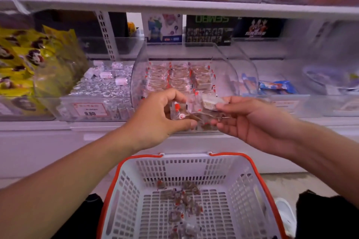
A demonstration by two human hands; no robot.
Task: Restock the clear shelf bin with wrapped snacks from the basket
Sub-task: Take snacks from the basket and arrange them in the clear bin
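A clear shelf bin (229,75) stands at the middle of the shelf, with rows of wrapped brown snacks (179,76) stacked inside. In front of its opening, my left hand (155,116) grips a small bunch of wrapped snacks (191,107) in clear wrappers with red marks. My right hand (250,120) pinches the other end of the same bunch, with a pale piece under its fingertips. Below my arms sits a white basket with an orange rim (219,161), and several loose wrapped snacks (182,202) lie on its floor.
A bin of silver-wrapped sweets (104,87) stands left of the clear bin, and yellow packets (29,60) lie further left. Blue-wrapped items (275,85) fill the bin on the right. Boxes line the back of the shelf, and another shelf board (174,5) hangs above.
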